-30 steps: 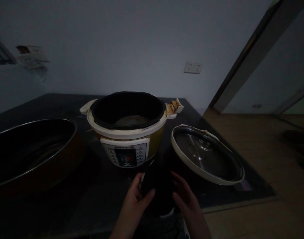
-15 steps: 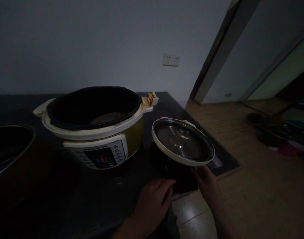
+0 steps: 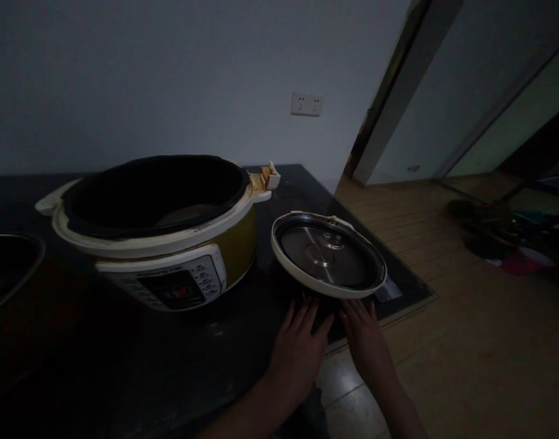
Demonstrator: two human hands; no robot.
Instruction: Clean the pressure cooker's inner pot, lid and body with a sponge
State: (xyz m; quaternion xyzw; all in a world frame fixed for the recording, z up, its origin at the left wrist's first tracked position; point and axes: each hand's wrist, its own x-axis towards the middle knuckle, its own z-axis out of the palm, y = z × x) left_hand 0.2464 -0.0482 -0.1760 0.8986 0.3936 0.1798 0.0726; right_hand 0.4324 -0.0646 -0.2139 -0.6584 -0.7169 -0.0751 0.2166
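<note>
My left hand (image 3: 302,341) lies on the dark tabletop with its fingers spread, just in front of the lid. Beside it, my right hand (image 3: 365,335) stretches its fingers out at the near rim of the lid; whether they touch it I cannot tell. The round lid (image 3: 323,259) rests with its metal inner side up and has a cream rim. To its left stands an electric pressure cooker (image 3: 240,253), lidless, with a black inner pot and a front control panel. Deep shadow between my hands hides what may lie there.
Part of a large dark pan (image 3: 41,250) shows at the left edge. The black table (image 3: 234,366) ends on the right above a tiled floor (image 3: 444,366). A wall socket (image 3: 307,103) sits behind. Dim clutter (image 3: 512,244) lies on the floor at far right.
The view has turned right. Both hands held a dark object in front of the cooker; it can no longer be made out. My hands have moved to the lid's near edge with fingers extended.
</note>
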